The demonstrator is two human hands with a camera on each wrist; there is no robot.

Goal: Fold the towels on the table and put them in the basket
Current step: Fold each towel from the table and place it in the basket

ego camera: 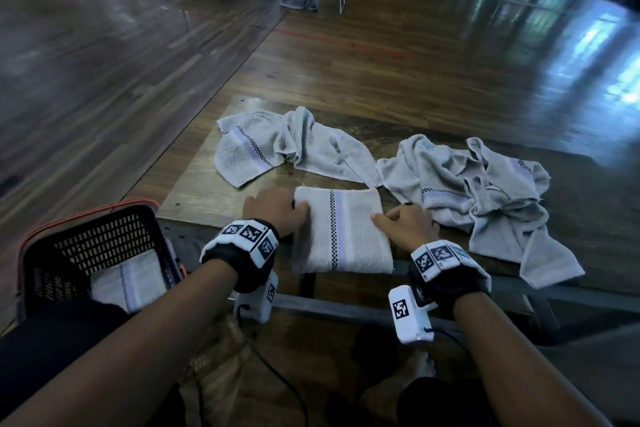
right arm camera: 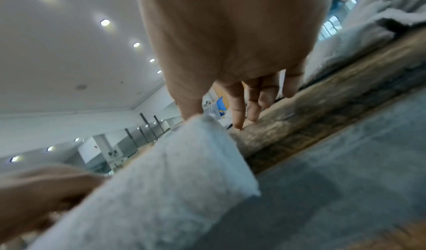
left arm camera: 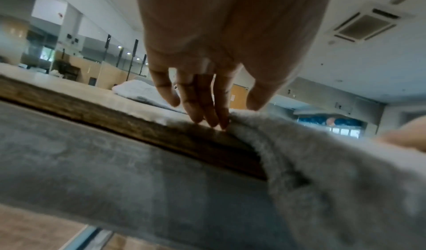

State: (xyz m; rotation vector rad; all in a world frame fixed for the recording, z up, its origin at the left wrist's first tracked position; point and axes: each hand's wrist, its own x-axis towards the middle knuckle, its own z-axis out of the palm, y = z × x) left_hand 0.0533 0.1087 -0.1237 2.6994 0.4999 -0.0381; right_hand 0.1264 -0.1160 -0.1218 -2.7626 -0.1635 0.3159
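Both sets of my fingers rest at the sides of the folded towel (ego camera: 341, 230), gripping nothing.

Head view: my left hand (ego camera: 273, 210) touches its left edge, my right hand (ego camera: 408, 224) its right edge, at the table's (ego camera: 194, 194) near rim; another folded towel (ego camera: 126, 279) lies in the basket (ego camera: 86, 239). Left wrist view: straight fingertips (left arm camera: 207, 115) meet the towel's fold. Right wrist view: my thumb (right arm camera: 190, 106) is on the towel, my fingers (right arm camera: 237, 108) reach down to the tabletop.

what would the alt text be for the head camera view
Two hands flank a folded grey towel at the table's near edge: the left hand at its left side, the right hand at its right. Two crumpled towels lie behind; a dark basket at left holds another folded towel.
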